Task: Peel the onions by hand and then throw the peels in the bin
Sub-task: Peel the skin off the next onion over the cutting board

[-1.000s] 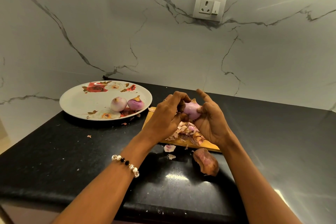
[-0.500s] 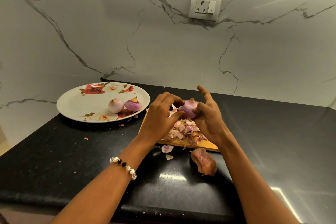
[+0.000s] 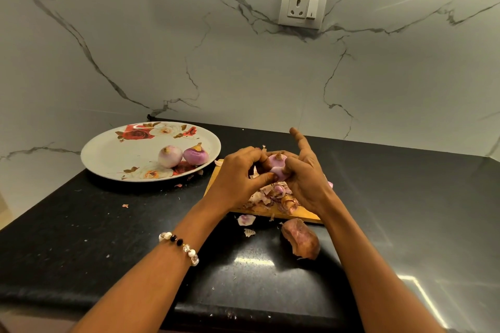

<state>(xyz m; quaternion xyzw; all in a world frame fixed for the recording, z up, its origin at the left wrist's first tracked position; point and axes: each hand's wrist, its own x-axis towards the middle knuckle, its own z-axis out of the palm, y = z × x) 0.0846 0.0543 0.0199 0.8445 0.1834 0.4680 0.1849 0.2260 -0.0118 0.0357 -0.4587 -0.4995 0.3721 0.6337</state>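
Together, both hands around onion, right index finger out.

You will find nothing to read here: no words, brands or numbers show on the wall sockets, the flowered plate or the wooden board below your fingers.

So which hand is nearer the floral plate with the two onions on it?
Left. The left hand works just right of the plate, close to its rim; the right hand is farther right, beyond the onion both grip.
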